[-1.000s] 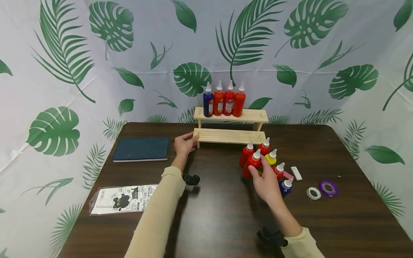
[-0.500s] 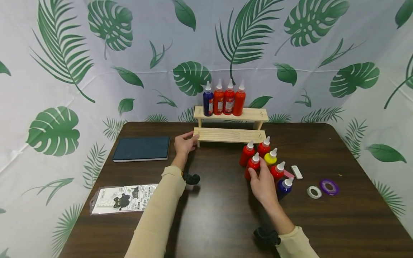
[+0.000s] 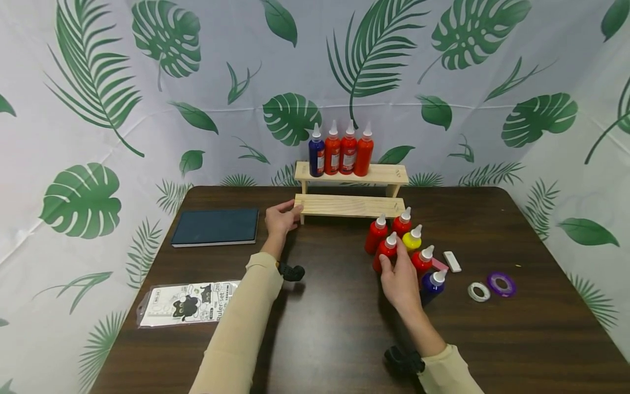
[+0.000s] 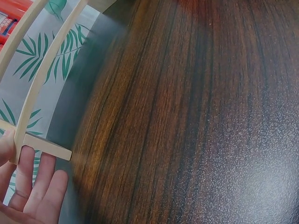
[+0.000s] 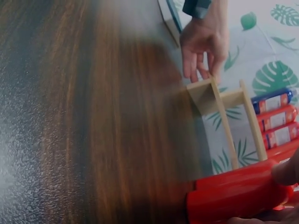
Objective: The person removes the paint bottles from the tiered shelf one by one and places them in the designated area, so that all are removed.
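Note:
My left hand (image 3: 281, 220) pinches the left end of the lower board of a two-step wooden rack (image 3: 349, 207), thumb above and fingers beneath in the left wrist view. My right hand (image 3: 401, 279) grips a red squeeze bottle (image 3: 384, 254) with a white nozzle cap, held upright. Beside it stand two more red bottles (image 3: 375, 236) (image 3: 401, 226), a yellow bottle (image 3: 411, 241), another red one (image 3: 421, 261) and a dark blue bottle (image 3: 432, 285). On the rack's upper step, a blue bottle (image 3: 316, 160) stands left of three red ones (image 3: 348, 157).
A dark blue book (image 3: 215, 227) lies at the left back, with a packaged ruler set (image 3: 189, 302) in front of it, partly behind my left sleeve. To the right are a white eraser-like block (image 3: 451, 261), a pink piece (image 3: 439, 265), a white tape roll (image 3: 478, 292) and a purple one (image 3: 502, 284).
The gripped red bottle sits slightly lower in the head view than a second ago, and my right forearm has shifted a little left. My left hand stays on the rack.

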Available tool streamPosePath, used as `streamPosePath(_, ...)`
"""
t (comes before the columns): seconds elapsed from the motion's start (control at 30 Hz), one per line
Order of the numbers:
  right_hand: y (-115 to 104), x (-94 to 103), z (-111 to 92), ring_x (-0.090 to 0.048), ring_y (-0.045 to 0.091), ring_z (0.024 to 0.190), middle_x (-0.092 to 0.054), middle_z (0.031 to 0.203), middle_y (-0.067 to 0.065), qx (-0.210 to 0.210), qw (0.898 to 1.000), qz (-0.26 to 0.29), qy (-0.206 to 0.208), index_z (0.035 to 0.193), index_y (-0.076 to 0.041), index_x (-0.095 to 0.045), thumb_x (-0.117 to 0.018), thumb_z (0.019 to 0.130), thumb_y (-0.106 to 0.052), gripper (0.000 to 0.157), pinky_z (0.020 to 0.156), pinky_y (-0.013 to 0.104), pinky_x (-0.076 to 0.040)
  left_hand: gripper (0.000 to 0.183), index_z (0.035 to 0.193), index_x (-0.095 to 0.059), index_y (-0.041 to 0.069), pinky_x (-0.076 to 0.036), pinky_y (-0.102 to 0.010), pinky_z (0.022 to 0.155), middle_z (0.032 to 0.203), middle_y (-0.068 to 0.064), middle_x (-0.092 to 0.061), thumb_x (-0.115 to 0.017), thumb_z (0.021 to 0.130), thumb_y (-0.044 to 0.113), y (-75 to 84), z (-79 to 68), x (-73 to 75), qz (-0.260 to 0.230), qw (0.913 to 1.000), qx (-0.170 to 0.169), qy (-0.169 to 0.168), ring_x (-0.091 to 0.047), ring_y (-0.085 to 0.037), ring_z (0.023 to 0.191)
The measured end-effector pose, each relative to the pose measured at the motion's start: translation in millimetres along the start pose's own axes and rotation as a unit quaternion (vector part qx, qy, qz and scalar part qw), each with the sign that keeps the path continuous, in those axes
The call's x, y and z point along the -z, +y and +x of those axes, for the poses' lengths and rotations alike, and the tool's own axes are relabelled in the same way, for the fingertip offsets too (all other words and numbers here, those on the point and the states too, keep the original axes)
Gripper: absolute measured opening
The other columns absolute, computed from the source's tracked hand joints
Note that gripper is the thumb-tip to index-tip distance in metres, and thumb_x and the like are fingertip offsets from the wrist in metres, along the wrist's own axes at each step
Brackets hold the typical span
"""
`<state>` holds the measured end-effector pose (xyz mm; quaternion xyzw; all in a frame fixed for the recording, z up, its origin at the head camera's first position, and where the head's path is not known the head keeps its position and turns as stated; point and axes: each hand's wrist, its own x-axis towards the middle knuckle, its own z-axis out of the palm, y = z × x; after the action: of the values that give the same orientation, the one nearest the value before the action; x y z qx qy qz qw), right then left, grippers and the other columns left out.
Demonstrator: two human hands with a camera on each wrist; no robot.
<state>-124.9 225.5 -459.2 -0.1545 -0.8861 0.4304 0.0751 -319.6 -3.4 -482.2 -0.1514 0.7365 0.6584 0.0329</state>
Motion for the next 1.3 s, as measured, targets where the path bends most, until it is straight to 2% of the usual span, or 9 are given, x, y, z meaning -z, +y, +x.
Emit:
streamPosePath(0.23, -8, 7.2, -6, -0.035, 0.036, 0.137, -0.029, 0.153, 0.018, 0.022, 1.000, -0.002, 0.011, 0.152, -0.007, -0.021, -0.055, 0.098, -0.017, 0.065, 0.107, 0.052, -0.033, 0.033, 0.112, -0.073, 0.014, -0.059, -0.036, 0.067, 0.088, -0.014, -0.073, -0.079, 0.080, 0.022, -1.1, 0.0, -1.5, -0.005, 1.0000, -0.008, 0.000, -0.072, -0.024, 0.081)
streamPosePath(0.47, -41, 35.2, -15, -0.036, 0.035, 0.137, -0.031, 0.153, 0.017, 0.068, 0.997, 0.029, 0.011, 0.153, -0.013, -0.020, -0.058, 0.096, -0.023, 0.069, 0.102, 0.050, -0.039, 0.034, 0.112, -0.073, 0.014, -0.058, -0.038, 0.068, 0.089, -0.014, -0.073, -0.079, 0.080, 0.023, -0.4, -0.8, -1.3, -0.006, 0.9999, -0.011, -0.003, -0.072, -0.025, 0.082)
streamPosePath(0.53, -53, 46.0, -14, -0.036, 0.035, 0.136, -0.032, 0.152, 0.017, 0.086, 0.995, 0.042, 0.003, 0.153, -0.014, -0.021, -0.058, 0.096, -0.024, 0.068, 0.102, 0.050, -0.039, 0.034, 0.112, -0.073, 0.014, -0.058, -0.038, 0.068, 0.088, -0.014, -0.073, -0.079, 0.080, 0.023, -1.0, -0.3, -1.1, -0.005, 0.9999, -0.010, -0.002, -0.072, -0.025, 0.082)
streamPosePath(0.63, -74, 63.6, -5, -0.036, 0.034, 0.137, -0.033, 0.152, 0.015, 0.095, 0.993, 0.066, -0.037, 0.153, -0.016, -0.021, -0.056, 0.097, -0.033, 0.068, 0.104, 0.052, -0.037, 0.034, 0.112, -0.073, 0.015, -0.058, -0.038, 0.068, 0.088, -0.014, -0.073, -0.079, 0.080, 0.023, -2.1, 0.5, -0.4, -0.006, 0.9999, -0.009, 0.001, -0.072, -0.025, 0.082)
streamPosePath(0.77, -105, 86.2, 21, -0.036, 0.031, 0.138, -0.033, 0.153, 0.011, 0.070, 0.985, 0.107, -0.118, 0.154, -0.019, -0.019, -0.054, 0.096, -0.040, 0.070, 0.107, 0.051, -0.035, 0.034, 0.112, -0.073, 0.014, -0.058, -0.039, 0.069, 0.088, -0.015, -0.073, -0.079, 0.080, 0.022, -2.2, 0.8, 1.1, -0.006, 0.9999, -0.010, 0.006, -0.072, -0.025, 0.082)
streamPosePath(0.87, -125, 93.9, 50, -0.037, 0.030, 0.137, -0.030, 0.154, 0.011, 0.042, 0.980, 0.121, -0.155, 0.154, -0.019, -0.016, -0.053, 0.097, -0.039, 0.071, 0.107, 0.046, -0.036, 0.033, 0.112, -0.073, 0.014, -0.058, -0.039, 0.069, 0.088, -0.015, -0.073, -0.079, 0.080, 0.022, -1.8, 0.7, 2.0, -0.004, 0.9999, -0.010, 0.009, -0.072, -0.026, 0.081)
streamPosePath(0.97, -135, 91.1, 85, -0.039, 0.032, 0.135, -0.030, 0.153, 0.016, 0.025, 0.982, 0.100, -0.159, 0.154, -0.015, -0.015, -0.052, 0.098, -0.038, 0.071, 0.107, 0.046, -0.037, 0.033, 0.112, -0.073, 0.014, -0.058, -0.039, 0.068, 0.088, -0.015, -0.073, -0.079, 0.080, 0.023, -2.0, 0.4, 1.9, -0.004, 0.9999, -0.010, 0.008, -0.072, -0.025, 0.081)
streamPosePath(1.13, -137, 76.9, 139, -0.039, 0.037, 0.133, -0.031, 0.151, 0.022, 0.018, 0.989, 0.030, -0.142, 0.154, -0.009, -0.014, -0.049, 0.099, -0.036, 0.070, 0.106, 0.049, -0.038, 0.034, 0.112, -0.073, 0.014, -0.058, -0.038, 0.068, 0.089, -0.014, -0.073, -0.079, 0.080, 0.023, -1.7, -0.2, 1.3, -0.004, 1.0000, -0.006, 0.002, -0.072, -0.025, 0.083)
streamPosePath(1.3, -134, 62.9, 176, -0.035, 0.036, 0.136, -0.026, 0.154, 0.021, 0.002, 0.988, 0.069, -0.139, 0.155, -0.011, -0.009, -0.051, 0.099, -0.031, 0.072, 0.108, 0.049, -0.034, 0.034, 0.113, -0.072, 0.014, -0.058, -0.039, 0.070, 0.091, -0.015, -0.073, -0.079, 0.081, 0.023, 0.0, -0.9, 0.0, -0.004, 1.0000, -0.007, -0.002, -0.072, -0.025, 0.083)
